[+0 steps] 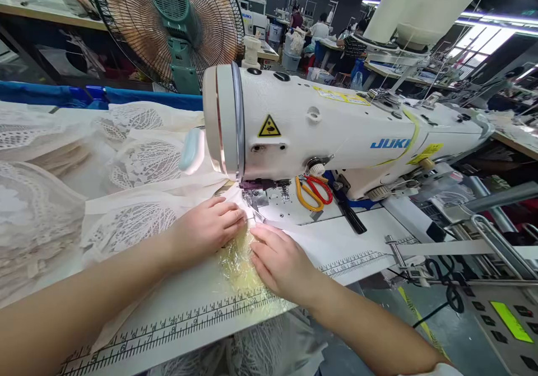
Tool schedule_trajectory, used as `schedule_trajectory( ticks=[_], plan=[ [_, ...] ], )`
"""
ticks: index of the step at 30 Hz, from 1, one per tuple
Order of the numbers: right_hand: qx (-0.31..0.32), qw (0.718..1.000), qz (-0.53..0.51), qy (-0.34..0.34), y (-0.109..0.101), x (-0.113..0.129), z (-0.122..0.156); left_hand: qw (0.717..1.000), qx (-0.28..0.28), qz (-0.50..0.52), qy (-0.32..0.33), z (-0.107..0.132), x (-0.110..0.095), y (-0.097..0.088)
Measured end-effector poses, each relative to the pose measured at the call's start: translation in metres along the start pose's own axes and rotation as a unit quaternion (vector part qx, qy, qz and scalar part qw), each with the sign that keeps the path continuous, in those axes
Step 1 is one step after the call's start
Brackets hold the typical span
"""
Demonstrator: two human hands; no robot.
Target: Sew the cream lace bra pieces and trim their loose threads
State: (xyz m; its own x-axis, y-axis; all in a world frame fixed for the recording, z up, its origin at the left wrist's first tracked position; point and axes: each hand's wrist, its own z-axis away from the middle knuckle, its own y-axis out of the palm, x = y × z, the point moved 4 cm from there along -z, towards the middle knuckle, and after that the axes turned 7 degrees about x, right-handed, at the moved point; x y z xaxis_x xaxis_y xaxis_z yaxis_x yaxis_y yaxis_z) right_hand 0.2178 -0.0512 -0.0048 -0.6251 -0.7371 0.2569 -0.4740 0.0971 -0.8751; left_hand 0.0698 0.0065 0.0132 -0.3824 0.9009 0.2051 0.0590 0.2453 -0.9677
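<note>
White fabric (236,195) runs under the presser foot (247,198) of a white sewing machine (294,124). My left hand (208,227) presses on this fabric just left of the foot, fingers close together and bent over its edge. Just in front of the foot, my right hand (281,258) has its fingers curled on the fabric, thumb side hidden. Between the hands, a shiny, crinkled clear film over a yellowish patch (241,269) lies on the table. White lace pieces (143,224) spread out left of my left hand.
Orange-and-red-handled scissors (311,192) and a black-handled tool (355,219) lie right of the needle area. A printed ruler (189,323) follows the table's front edge. Behind stands a large fan (168,23). A control panel (504,320) is at lower right. Several people work farther back.
</note>
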Motion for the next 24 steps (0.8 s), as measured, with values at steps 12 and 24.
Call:
schedule_trajectory(
  ticks=[12,24],
  plan=[
    [0.000,1.000,0.003,0.007,-0.003,0.000,-0.001,0.999,0.003,-0.049,0.004,-0.003,0.014,0.001],
    [0.004,1.000,-0.006,0.007,-0.003,0.000,-0.001,0.998,0.035,-0.006,-0.056,-0.007,0.038,0.007]
  ],
)
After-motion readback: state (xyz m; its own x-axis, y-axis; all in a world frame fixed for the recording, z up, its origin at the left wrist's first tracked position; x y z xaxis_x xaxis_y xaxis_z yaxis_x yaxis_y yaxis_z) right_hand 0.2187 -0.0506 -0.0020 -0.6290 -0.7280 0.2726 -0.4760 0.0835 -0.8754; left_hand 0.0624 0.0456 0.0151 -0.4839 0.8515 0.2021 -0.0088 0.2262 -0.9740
